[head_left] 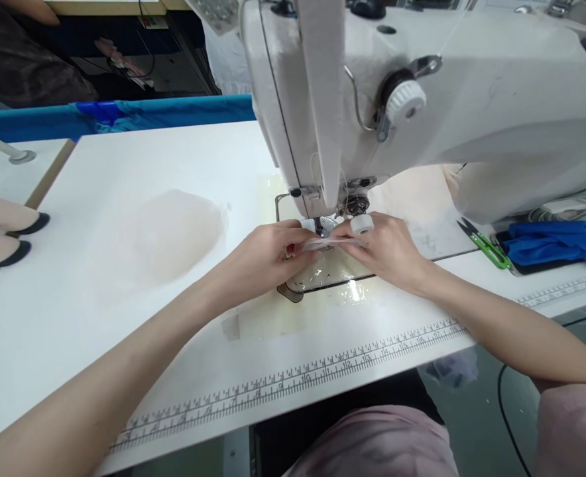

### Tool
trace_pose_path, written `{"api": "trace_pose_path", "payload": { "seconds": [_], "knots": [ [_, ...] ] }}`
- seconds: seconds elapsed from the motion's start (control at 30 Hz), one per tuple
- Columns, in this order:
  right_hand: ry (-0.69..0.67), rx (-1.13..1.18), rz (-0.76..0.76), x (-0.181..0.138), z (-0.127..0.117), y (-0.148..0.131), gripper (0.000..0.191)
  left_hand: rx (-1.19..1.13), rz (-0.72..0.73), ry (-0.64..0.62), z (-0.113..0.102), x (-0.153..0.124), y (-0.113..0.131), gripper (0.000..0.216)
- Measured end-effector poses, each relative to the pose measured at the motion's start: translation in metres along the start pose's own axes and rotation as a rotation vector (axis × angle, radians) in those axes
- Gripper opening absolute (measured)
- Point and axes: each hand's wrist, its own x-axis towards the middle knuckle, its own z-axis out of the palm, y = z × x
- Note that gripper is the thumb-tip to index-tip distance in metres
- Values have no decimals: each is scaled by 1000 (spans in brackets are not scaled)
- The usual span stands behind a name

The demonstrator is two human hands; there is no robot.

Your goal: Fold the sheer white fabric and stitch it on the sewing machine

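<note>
Both of my hands are at the needle area of a white sewing machine (293, 99). A narrow strip of thin, whitish see-through fabric (325, 243) stretches between them, just in front of the presser foot (318, 226). My left hand (278, 255) pinches the strip's left end between thumb and fingers. On the other side, my right hand (385, 248) grips the right end, its fingertips partly behind the machine's white knob (362, 224). The fabric's edge at the needle is too small to make out. Beneath the hands lies the shiny needle plate area (330, 275).
Green-handled thread snips (492, 250) and a bunched blue cloth (561, 244) lie at the right. Pale fabric (412, 199) rests behind the right hand. Two beige pieces with black ends (4, 232) are at the far left. A printed ruler (293, 381) runs along the table's front edge.
</note>
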Motion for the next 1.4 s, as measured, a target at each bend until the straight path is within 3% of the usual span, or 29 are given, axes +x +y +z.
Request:
{"api": "trace_pose_path", "payload": {
  "seconds": [0.2,0.3,0.53,0.77,1.0,1.2,1.4],
  "knots": [
    [10,-63,-7,0,1,-1,30,-124,-12,6,3,4,-6,38],
    [52,-93,-32,0,2,-2,31,-126,4,16,5,3,-8,29],
    [172,-125,-64,0,5,-3,40,183,39,254,29,3,-12,16],
    [216,-156,-68,1,9,-2,37,240,129,420,44,11,-17,13],
    [202,-151,-52,1,10,-3,43,240,182,357,39,7,-17,15],
    [208,-76,-107,-2,10,-2,32,230,290,271,31,1,-20,20],
    [155,-45,-313,-13,4,-8,19,583,412,362,37,-20,-12,19]
  ]
}}
